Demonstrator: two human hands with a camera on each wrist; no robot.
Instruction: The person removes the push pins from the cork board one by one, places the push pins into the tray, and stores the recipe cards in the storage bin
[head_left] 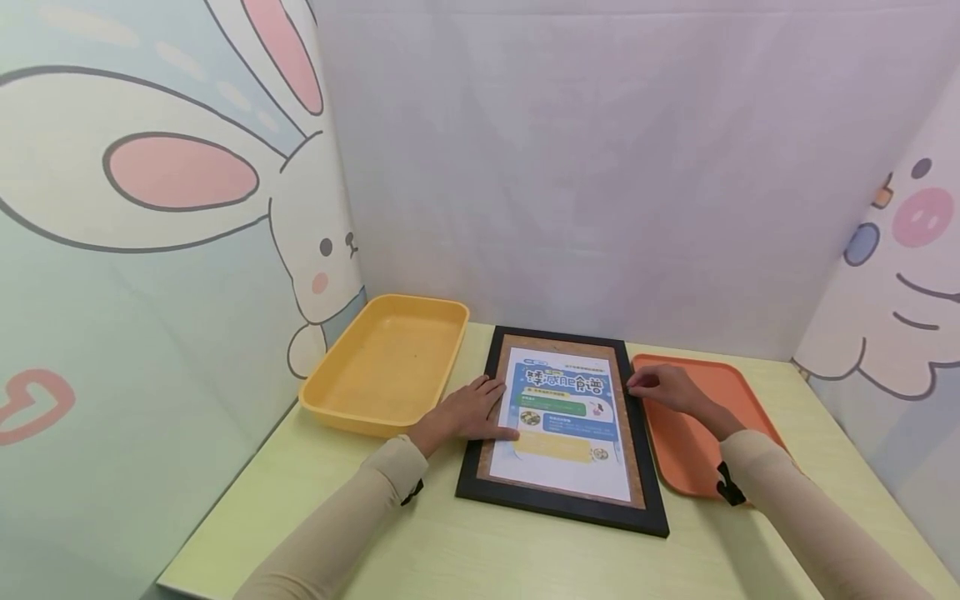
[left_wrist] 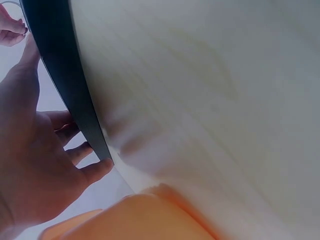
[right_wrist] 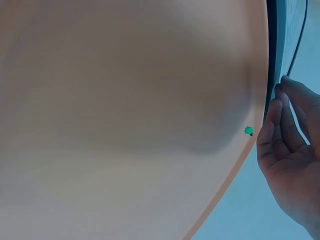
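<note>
A black-framed brown board [head_left: 564,514] lies on the table with a printed sheet of paper [head_left: 573,479] on it. My left hand [head_left: 472,410] rests across the board's left edge, its fingers spread and the thumb over the paper. In the left wrist view, the left fingertips [left_wrist: 102,167] sit along the black frame [left_wrist: 67,70]. At the board's right edge is my right hand [head_left: 667,388], thumb and fingertips brought together. I cannot tell what, if anything, lies between them. Beside that hand, a small green item [right_wrist: 248,130] shows at the rim of the orange tray [right_wrist: 220,192].
Left of the board stands a deep yellow tray [head_left: 386,367], close to the left wall. The shallow orange tray [head_left: 686,450] is beside the board's right edge, partly under the right forearm. Cartoon-printed panels and a pale back wall [head_left: 570,167] surround the table [head_left: 480,550].
</note>
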